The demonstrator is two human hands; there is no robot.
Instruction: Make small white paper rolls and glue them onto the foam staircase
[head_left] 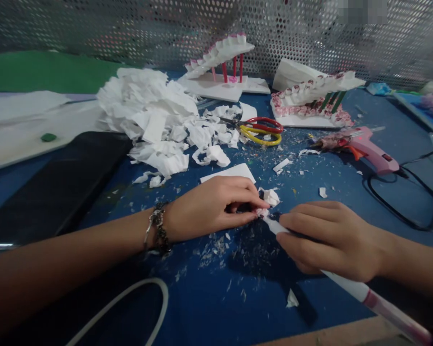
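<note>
My left hand [216, 206], with a bracelet at the wrist, pinches a small crumpled scrap of white paper [262, 212] tinged pink, just above the blue tabletop. In my right hand [335, 235] is a white marker pen [348, 287] with a pinkish barrel end, slanting down to the right. The pen's pale tip meets the scrap at my left fingertips; the exact contact is too small to make out. Just beyond the fingertips lies a small crumpled white piece [272, 197]. A flat white card [238, 172] is partly covered by my left hand.
Torn white paper [147, 105] is heaped at back left, beside a black phone-like slab [57, 182]. Red-and-yellow-handled scissors [261, 130] lie mid-table. A pink glue gun [371, 149] with a black cord is at right. Two small white staircase models [220, 53] stand behind, before a perforated metal screen.
</note>
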